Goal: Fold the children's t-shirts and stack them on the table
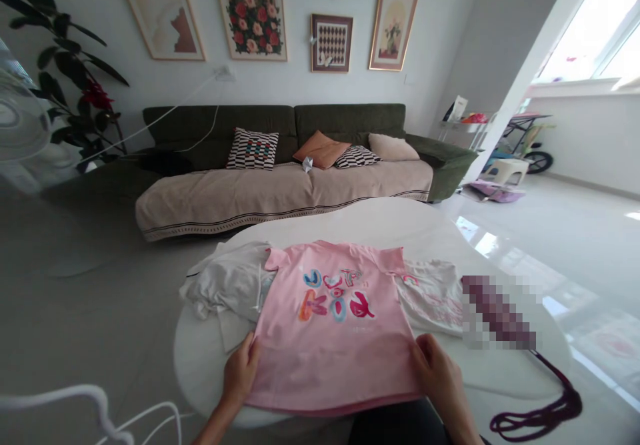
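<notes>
A pink T-shirt [333, 325] with colourful letters on its chest lies flat on a round white table [400, 221], its hem toward me. My left hand [241, 371] pinches the shirt's lower left edge, fingers closed on the fabric. At the lower right edge my right hand [436, 368] grips the same shirt. A crumpled white garment [230, 285] lies to the left of the pink shirt. Another white garment with pink print [433, 298] sits to its right, partly under the sleeve.
A dark purple cord [543, 413] trails off the table's right side below a blurred patch. Behind the table stands a green sofa [310, 151] with several cushions. White wire hangers [100, 408] show at the lower left, a plant [75, 71] at far left.
</notes>
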The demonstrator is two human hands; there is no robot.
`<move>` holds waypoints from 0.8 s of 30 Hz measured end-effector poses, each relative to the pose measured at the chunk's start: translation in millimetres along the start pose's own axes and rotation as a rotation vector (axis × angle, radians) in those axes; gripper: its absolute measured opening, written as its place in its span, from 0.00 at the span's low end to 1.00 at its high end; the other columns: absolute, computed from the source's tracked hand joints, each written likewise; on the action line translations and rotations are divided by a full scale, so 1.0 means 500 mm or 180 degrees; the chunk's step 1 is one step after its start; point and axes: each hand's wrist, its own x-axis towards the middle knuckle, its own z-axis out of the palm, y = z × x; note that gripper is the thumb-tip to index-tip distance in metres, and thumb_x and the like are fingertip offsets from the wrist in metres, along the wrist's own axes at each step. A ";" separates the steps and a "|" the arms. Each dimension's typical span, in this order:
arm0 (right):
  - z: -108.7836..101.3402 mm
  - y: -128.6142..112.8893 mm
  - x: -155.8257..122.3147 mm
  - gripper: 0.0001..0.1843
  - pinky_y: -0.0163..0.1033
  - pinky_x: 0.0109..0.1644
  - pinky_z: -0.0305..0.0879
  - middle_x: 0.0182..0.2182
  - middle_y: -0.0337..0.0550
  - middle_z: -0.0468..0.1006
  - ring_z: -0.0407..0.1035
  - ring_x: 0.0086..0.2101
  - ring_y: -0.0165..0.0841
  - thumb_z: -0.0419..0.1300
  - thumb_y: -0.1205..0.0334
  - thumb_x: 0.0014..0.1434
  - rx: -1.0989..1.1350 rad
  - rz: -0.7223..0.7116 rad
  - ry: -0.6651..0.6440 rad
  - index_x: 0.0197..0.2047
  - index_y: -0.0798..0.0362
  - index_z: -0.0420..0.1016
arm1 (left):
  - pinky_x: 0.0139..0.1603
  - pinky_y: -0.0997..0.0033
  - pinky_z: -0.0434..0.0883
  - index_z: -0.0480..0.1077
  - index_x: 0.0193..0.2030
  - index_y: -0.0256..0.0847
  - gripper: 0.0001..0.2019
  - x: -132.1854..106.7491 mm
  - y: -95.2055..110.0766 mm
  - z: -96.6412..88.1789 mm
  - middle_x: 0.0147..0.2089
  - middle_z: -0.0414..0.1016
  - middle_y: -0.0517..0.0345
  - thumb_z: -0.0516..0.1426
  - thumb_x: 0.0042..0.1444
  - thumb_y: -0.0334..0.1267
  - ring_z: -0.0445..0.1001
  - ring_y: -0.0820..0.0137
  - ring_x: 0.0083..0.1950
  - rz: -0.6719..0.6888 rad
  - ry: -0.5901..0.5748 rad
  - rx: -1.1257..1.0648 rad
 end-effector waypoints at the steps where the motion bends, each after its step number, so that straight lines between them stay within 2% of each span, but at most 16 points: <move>1: -0.007 0.006 -0.009 0.10 0.33 0.25 0.56 0.19 0.37 0.71 0.66 0.22 0.31 0.46 0.53 0.53 0.0082 0.0040 0.0106 0.25 0.48 0.59 | 0.38 0.72 0.68 0.69 0.35 0.41 0.19 0.001 0.003 -0.003 0.34 0.77 0.51 0.43 0.55 0.49 0.75 0.64 0.38 -0.0004 -0.0027 -0.0082; 5: -0.013 0.058 -0.047 0.08 0.35 0.25 0.58 0.14 0.35 0.67 0.66 0.19 0.32 0.46 0.57 0.53 -0.0042 0.0374 -0.0042 0.24 0.47 0.56 | 0.34 0.76 0.66 0.68 0.32 0.39 0.18 0.001 0.022 -0.024 0.28 0.73 0.57 0.45 0.54 0.50 0.72 0.68 0.32 0.0065 -0.0329 -0.0364; 7: -0.005 0.070 -0.057 0.08 0.37 0.27 0.61 0.15 0.37 0.68 0.67 0.20 0.34 0.45 0.59 0.54 -0.0302 0.0396 -0.0034 0.24 0.47 0.58 | 0.32 0.77 0.65 0.67 0.29 0.38 0.18 -0.001 0.031 -0.039 0.25 0.72 0.59 0.45 0.54 0.50 0.71 0.70 0.30 0.0097 -0.0539 -0.0449; 9: 0.011 0.048 -0.062 0.09 0.41 0.33 0.64 0.24 0.45 0.73 0.70 0.28 0.38 0.45 0.60 0.54 -0.0588 0.0173 0.0200 0.30 0.48 0.64 | 0.31 0.77 0.65 0.67 0.27 0.38 0.18 0.000 0.040 -0.055 0.24 0.71 0.60 0.46 0.53 0.50 0.70 0.70 0.29 0.0127 -0.0772 -0.0473; 11: 0.041 -0.015 -0.070 0.14 0.44 0.41 0.65 0.37 0.52 0.74 0.70 0.38 0.41 0.44 0.61 0.56 -0.0651 -0.0267 0.0314 0.41 0.50 0.68 | 0.30 0.76 0.65 0.66 0.26 0.38 0.17 0.012 0.053 -0.068 0.24 0.71 0.60 0.47 0.53 0.49 0.70 0.70 0.28 0.0145 -0.0840 -0.0384; 12: 0.063 -0.058 -0.078 0.17 0.45 0.45 0.64 0.44 0.54 0.71 0.69 0.42 0.41 0.43 0.61 0.57 -0.0547 -0.0540 0.0237 0.46 0.52 0.67 | 0.30 0.76 0.65 0.66 0.27 0.39 0.16 0.025 0.063 -0.072 0.24 0.71 0.60 0.48 0.53 0.48 0.70 0.70 0.28 0.0132 -0.0737 -0.0305; 15: 0.157 -0.194 -0.119 0.25 0.45 0.53 0.60 0.53 0.55 0.65 0.60 0.53 0.42 0.50 0.57 0.55 -0.0204 -0.1411 -0.0637 0.56 0.54 0.62 | 0.35 0.73 0.66 0.67 0.36 0.39 0.14 0.103 0.107 -0.070 0.31 0.73 0.55 0.49 0.53 0.46 0.72 0.68 0.33 0.0142 0.0034 -0.0236; 17: 0.226 -0.260 -0.154 0.39 0.49 0.56 0.56 0.59 0.57 0.56 0.50 0.58 0.48 0.59 0.53 0.48 -0.0148 -0.1809 -0.1130 0.61 0.56 0.53 | 0.42 0.70 0.67 0.65 0.43 0.37 0.16 0.182 0.143 -0.055 0.40 0.72 0.48 0.50 0.52 0.44 0.72 0.64 0.42 0.0145 0.0452 -0.0340; 18: 0.258 -0.279 -0.171 0.46 0.53 0.56 0.54 0.60 0.58 0.52 0.47 0.58 0.52 0.62 0.51 0.43 -0.0165 -0.1903 -0.1286 0.63 0.55 0.51 | 0.46 0.68 0.65 0.64 0.46 0.35 0.17 0.225 0.159 -0.045 0.44 0.71 0.45 0.51 0.52 0.43 0.70 0.62 0.47 0.0111 0.0527 -0.0378; 20: 0.308 -0.293 -0.196 0.52 0.57 0.56 0.51 0.61 0.58 0.47 0.43 0.59 0.55 0.65 0.49 0.38 -0.0236 -0.1872 -0.1266 0.63 0.53 0.48 | 0.52 0.66 0.62 0.63 0.48 0.31 0.19 0.309 0.183 -0.025 0.49 0.68 0.40 0.54 0.50 0.39 0.65 0.59 0.54 -0.0157 0.0466 -0.0392; 21: 0.326 -0.290 -0.204 0.52 0.57 0.56 0.51 0.61 0.57 0.47 0.43 0.59 0.55 0.66 0.49 0.38 -0.0272 -0.1816 -0.1158 0.63 0.52 0.48 | 0.52 0.65 0.61 0.63 0.47 0.30 0.19 0.345 0.189 -0.015 0.48 0.69 0.39 0.55 0.48 0.38 0.64 0.57 0.55 -0.0271 0.0406 -0.0399; 24: 0.351 -0.264 -0.213 0.44 0.50 0.58 0.52 0.60 0.53 0.53 0.48 0.58 0.49 0.63 0.49 0.43 -0.0341 -0.1775 -0.0749 0.62 0.48 0.52 | 0.48 0.63 0.64 0.66 0.41 0.29 0.16 0.420 0.186 0.007 0.42 0.72 0.40 0.59 0.46 0.36 0.67 0.54 0.51 -0.0454 0.0184 -0.0520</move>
